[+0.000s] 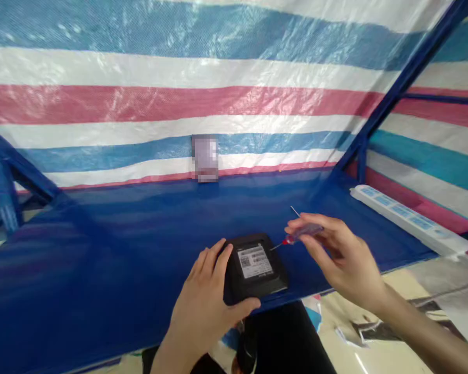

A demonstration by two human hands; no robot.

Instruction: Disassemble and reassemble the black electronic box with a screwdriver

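Observation:
A black square device [236, 284] with a white printed label [255, 261] lies on the blue tabletop near its front edge. My left hand [206, 296] grips it, with the fingers along its left side and the thumb at its near edge. In my right hand [341, 254], the fingers pinch a screwdriver [306, 231] with a clear purplish handle and a red collar. Its thin shaft slants down to the left, the tip at the device's right side by the label. A second thin metal shaft [295, 211] sticks out above the right fingers; what it belongs to is hidden.
A white power strip [409, 215] lies along the right edge of the blue tabletop [101, 259], its cable running down at the right. A blurred-out upright object [205, 158] stands at the back. Blue frame posts [398, 93] and striped sheeting [179, 104] enclose the table.

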